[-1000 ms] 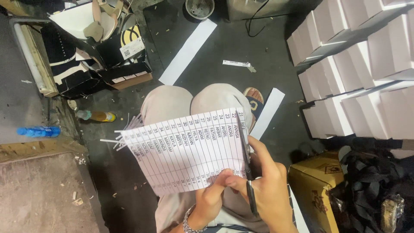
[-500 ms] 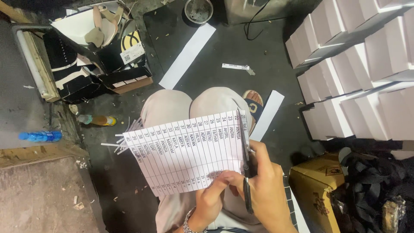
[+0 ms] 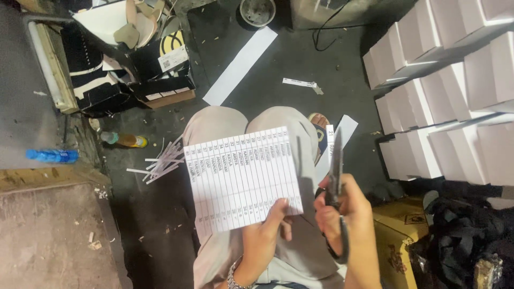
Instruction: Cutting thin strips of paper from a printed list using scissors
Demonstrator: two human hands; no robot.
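Note:
My left hand (image 3: 266,235) grips the lower right corner of a white printed sheet (image 3: 243,176) ruled into narrow rows, held over my knees. My right hand (image 3: 345,217) holds black scissors (image 3: 336,176) with the blades pointing away from me. A thin cut strip of paper (image 3: 330,140) rests against the blades, apart from the sheet. A gap separates the scissors from the sheet's right edge.
A pile of thin paper strips (image 3: 160,163) lies on the dark floor to the left. Stacked white boxes (image 3: 444,91) fill the right side, a yellow carton (image 3: 399,241) sits below them. A blue bottle (image 3: 52,156), open shoe boxes (image 3: 134,59) and long white paper strips (image 3: 240,65) lie around.
The scissors finished the cut along the sheet's right edge; the end strip came free and my right hand moved right with it. The sheet shifted slightly left.

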